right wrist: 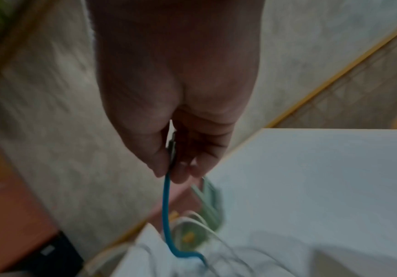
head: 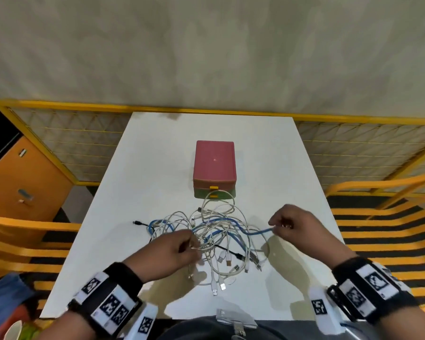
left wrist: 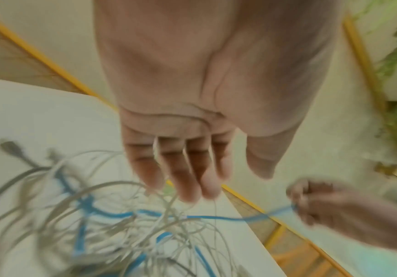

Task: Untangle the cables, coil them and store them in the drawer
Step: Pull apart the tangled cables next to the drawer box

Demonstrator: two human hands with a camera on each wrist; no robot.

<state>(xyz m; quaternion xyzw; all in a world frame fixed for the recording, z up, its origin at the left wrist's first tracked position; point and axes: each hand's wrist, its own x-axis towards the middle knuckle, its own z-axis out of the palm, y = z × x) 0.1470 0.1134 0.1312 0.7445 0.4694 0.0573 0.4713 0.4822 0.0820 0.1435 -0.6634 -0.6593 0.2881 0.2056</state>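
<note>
A tangle of white, blue and black cables (head: 216,239) lies on the white table (head: 157,155), in front of a small pink drawer box (head: 214,163) with yellow handles and a green lower part. My right hand (head: 276,225) pinches the end of the blue cable (head: 255,233) and holds it out to the right of the tangle. The right wrist view shows the blue cable (right wrist: 166,206) hanging from thumb and fingers. My left hand (head: 190,244) is over the tangle's left side. In the blurred left wrist view its fingers (left wrist: 192,178) are straight, tips among white strands, thumb apart.
One white loop reaches the drawer box front (head: 219,195). An orange cabinet (head: 22,182) stands at the left and a yellow wire fence (head: 84,143) runs behind the table. A paper cup (head: 12,330) sits at the lower left. Bare tabletop lies on both sides of the box.
</note>
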